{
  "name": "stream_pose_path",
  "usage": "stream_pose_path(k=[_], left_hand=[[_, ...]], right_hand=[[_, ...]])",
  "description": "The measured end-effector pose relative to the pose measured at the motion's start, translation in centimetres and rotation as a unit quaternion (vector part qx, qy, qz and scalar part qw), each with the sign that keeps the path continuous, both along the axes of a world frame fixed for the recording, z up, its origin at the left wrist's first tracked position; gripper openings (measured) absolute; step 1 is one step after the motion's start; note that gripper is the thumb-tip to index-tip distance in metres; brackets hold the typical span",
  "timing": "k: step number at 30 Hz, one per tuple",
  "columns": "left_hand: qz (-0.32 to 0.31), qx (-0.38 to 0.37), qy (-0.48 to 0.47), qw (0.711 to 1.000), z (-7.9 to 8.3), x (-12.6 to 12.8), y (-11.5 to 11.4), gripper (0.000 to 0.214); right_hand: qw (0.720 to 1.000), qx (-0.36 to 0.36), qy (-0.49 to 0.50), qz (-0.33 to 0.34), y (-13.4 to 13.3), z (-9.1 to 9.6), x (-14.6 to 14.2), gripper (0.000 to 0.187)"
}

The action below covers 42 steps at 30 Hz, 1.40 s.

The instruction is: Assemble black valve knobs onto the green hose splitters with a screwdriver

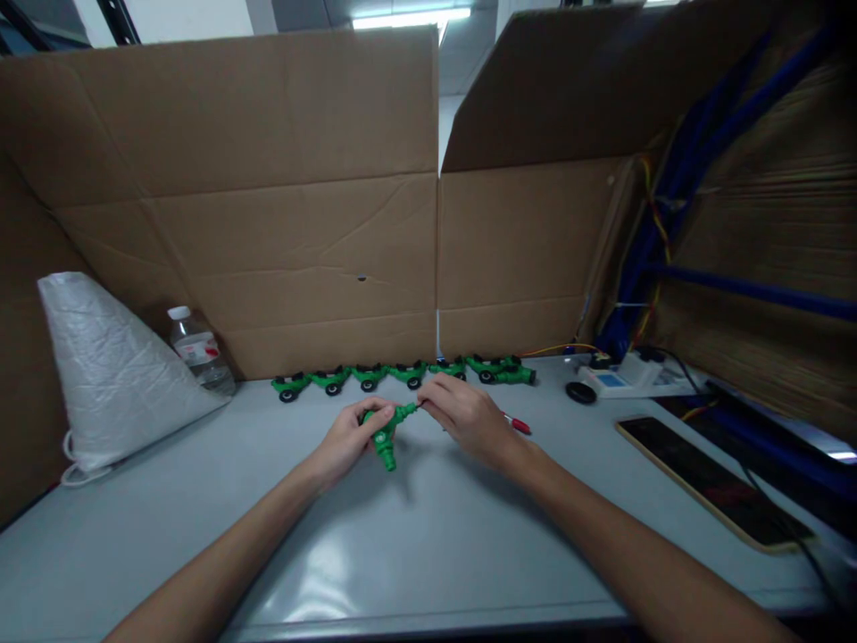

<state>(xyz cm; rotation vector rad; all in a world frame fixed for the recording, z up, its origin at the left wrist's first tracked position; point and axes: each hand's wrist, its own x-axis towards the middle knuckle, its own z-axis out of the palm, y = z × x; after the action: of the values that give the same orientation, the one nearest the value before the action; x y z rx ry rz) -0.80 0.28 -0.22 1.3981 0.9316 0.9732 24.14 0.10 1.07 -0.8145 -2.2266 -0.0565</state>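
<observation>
My left hand [352, 438] is closed around a green plastic toy part [388, 433] held just above the grey table [428, 536]. My right hand [469, 415] pinches a thin dark tool at the part's right end; a red handle [519, 424] pokes out behind the hand. Along the back of the table stands a row of several green toy vehicles with black wheels [402, 373].
Cardboard walls [268, 223] enclose the table at the back and sides. A white bag [111, 366] and a water bottle [197, 350] stand at the left. At the right lie a phone [710, 478], a power strip [626, 377], cables and a black round part [579, 392].
</observation>
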Motion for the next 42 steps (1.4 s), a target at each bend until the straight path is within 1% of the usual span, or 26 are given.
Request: stream_pose_path(k=[2, 5, 9, 12, 14, 17, 18, 20, 22, 26, 31, 33, 35, 37, 39, 42], left_hand=[[0.046, 0.012, 0.0, 0.999, -0.3, 0.0, 0.4, 0.049], [0.091, 0.007, -0.035, 0.995, -0.3, 0.0, 0.8, 0.056], [0.099, -0.005, -0.054, 0.994, 0.0, 0.1, 0.9, 0.057], [0.087, -0.008, -0.068, 0.994, 0.1, 0.2, 0.8, 0.053], [0.079, -0.005, -0.092, 0.993, 0.2, 0.3, 0.6, 0.05], [0.063, -0.008, -0.121, 0.991, 0.2, 0.4, 0.4, 0.05], [0.057, -0.011, -0.126, 0.99, 0.2, 0.4, 0.3, 0.051], [0.044, -0.019, -0.132, 0.99, 0.2, 0.4, 0.2, 0.052], [0.028, -0.023, -0.131, 0.991, 0.2, 0.5, 0.1, 0.052], [-0.002, -0.046, -0.119, 0.992, 0.3, 0.5, 0.0, 0.051], [-0.067, -0.082, -0.098, 0.99, 0.6, 0.6, -0.3, 0.051], [-0.059, -0.089, -0.108, 0.988, 0.6, 0.6, -0.3, 0.052], [-0.033, -0.092, -0.12, 0.988, 0.4, 0.6, -0.2, 0.055], [-0.002, -0.083, -0.139, 0.987, 0.1, 0.6, 0.0, 0.06], [0.017, -0.07, -0.161, 0.984, -0.1, 0.6, 0.0, 0.065], [0.021, -0.067, -0.177, 0.982, 0.1, 0.9, -0.3, 0.068]], right_hand=[[0.998, -0.012, -0.039, -0.038, 0.4, -0.1, 0.4, 0.018], [0.99, -0.061, -0.107, -0.075, 1.0, -0.3, 1.0, 0.014], [0.974, -0.123, -0.173, -0.084, 1.4, -0.7, 2.1, 0.023], [0.969, -0.148, -0.183, -0.072, 1.7, -1.1, 2.7, 0.025], [0.976, -0.148, -0.148, -0.064, 1.9, -1.3, 2.8, 0.027], [0.987, -0.155, -0.035, -0.036, 1.9, -1.0, 2.3, 0.026], [0.985, -0.169, 0.005, -0.019, 1.8, -0.8, 1.9, 0.026], [0.974, -0.218, 0.064, 0.023, 1.4, -0.5, 1.1, 0.028], [0.962, -0.25, 0.095, 0.051, 0.8, -0.3, 0.2, 0.024], [0.961, -0.236, 0.141, 0.039, 0.0, -0.5, -1.0, 0.015], [0.949, -0.236, 0.205, 0.03, 0.3, -0.8, -1.2, 0.02], [0.934, -0.259, 0.242, 0.041, 0.5, -1.1, -1.3, 0.022], [0.914, -0.294, 0.274, 0.058, 0.7, -1.5, -1.6, 0.026], [0.9, -0.32, 0.289, 0.066, 0.8, -2.0, -1.9, 0.031], [0.895, -0.333, 0.291, 0.066, 0.8, -2.5, -2.3, 0.039], [0.892, -0.339, 0.29, 0.068, 0.4, -3.0, -2.8, 0.05]])
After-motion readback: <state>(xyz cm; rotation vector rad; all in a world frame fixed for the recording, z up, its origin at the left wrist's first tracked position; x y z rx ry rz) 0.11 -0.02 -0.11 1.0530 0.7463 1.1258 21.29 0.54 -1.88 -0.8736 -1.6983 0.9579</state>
